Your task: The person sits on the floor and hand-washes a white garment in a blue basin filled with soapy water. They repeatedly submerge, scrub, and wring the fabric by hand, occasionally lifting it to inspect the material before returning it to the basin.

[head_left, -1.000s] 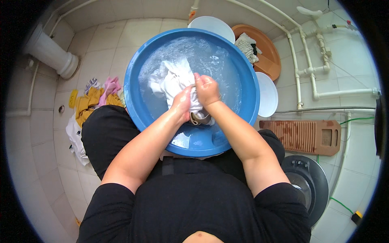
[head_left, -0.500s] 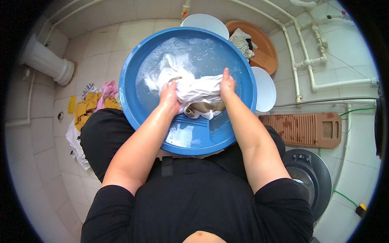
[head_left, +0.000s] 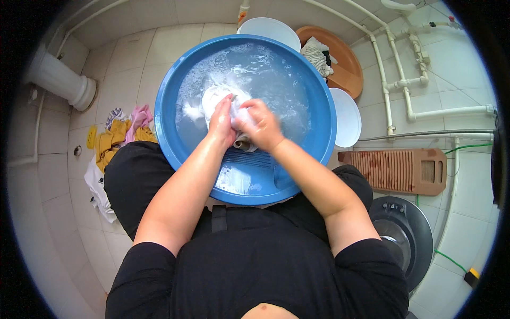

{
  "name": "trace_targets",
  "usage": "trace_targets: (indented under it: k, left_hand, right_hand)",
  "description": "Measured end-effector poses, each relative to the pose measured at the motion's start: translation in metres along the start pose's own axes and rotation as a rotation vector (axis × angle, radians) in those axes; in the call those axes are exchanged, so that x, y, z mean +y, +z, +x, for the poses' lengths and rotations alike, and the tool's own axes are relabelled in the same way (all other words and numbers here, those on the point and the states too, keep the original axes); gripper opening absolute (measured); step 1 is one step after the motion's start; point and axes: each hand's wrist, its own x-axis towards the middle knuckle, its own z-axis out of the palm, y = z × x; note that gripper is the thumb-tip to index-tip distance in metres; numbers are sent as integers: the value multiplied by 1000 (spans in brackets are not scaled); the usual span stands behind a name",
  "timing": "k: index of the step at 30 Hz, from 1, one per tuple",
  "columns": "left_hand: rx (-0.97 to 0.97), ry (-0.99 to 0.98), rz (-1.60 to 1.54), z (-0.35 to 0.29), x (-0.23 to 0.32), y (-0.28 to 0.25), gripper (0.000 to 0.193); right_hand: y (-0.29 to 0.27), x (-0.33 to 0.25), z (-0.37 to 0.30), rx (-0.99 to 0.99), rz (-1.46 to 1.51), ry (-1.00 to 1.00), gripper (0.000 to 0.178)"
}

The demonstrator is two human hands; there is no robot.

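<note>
A large blue basin (head_left: 166, 106) of soapy water stands between my knees, with a ribbed washboard slope (head_left: 249, 159) moulded into its near side. Over that slope, a wet white garment (head_left: 217, 95) with a grey-brown part is bunched between my hands. My left hand (head_left: 222, 121) is closed on its left side, thumb side up. From the right, my right hand (head_left: 259, 125) grips the bunched cloth, slightly smeared by motion. The two hands nearly meet, so much of the cloth is hidden, and its far end lies in the water.
Yellow, pink and white clothes (head_left: 114, 141) lie on the tiles at left. Beyond the basin are white bowls (head_left: 270, 32) and a brown basin (head_left: 348, 64) with a striped cloth. At right are a brown washboard (head_left: 398, 170), a dark round basin (head_left: 419, 234) and white pipes (head_left: 390, 101).
My right hand has moved left toward my left hand, gathering the stretched garment into a tight bunch. The cloth has left the basin's right half.
</note>
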Motion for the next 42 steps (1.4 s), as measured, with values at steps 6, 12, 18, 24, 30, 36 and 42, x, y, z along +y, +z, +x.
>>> trace_targets:
  k: [6, 12, 18, 24, 30, 36, 42]
  left_hand:
    - [-117, -382, -173, -4, 12, -14, 38]
    - [33, -352, -252, -25, 3, 23, 29]
    - [14, -235, -51, -8, -3, -10, 24]
    - [-7, -323, 97, -35, 11, 25, 23]
    - [-119, 199, 926, -33, 17, 22, 27]
    - [572, 271, 1001, 5, 11, -17, 43]
    - [310, 421, 1293, -1, 12, -22, 32]
  right_hand:
    - [23, -54, -3, -78, -84, -388, 23]
    - [14, 4, 17, 210, -335, 198, 25]
    - [27, -37, -12, 75, -168, -110, 22]
    - [0, 57, 12, 262, -232, 511, 31]
    - [-66, 98, 12, -65, -736, 772, 36]
    - [-5, 84, 46, -200, -78, 586, 43]
    - [-18, 79, 37, -576, -179, 844, 49]
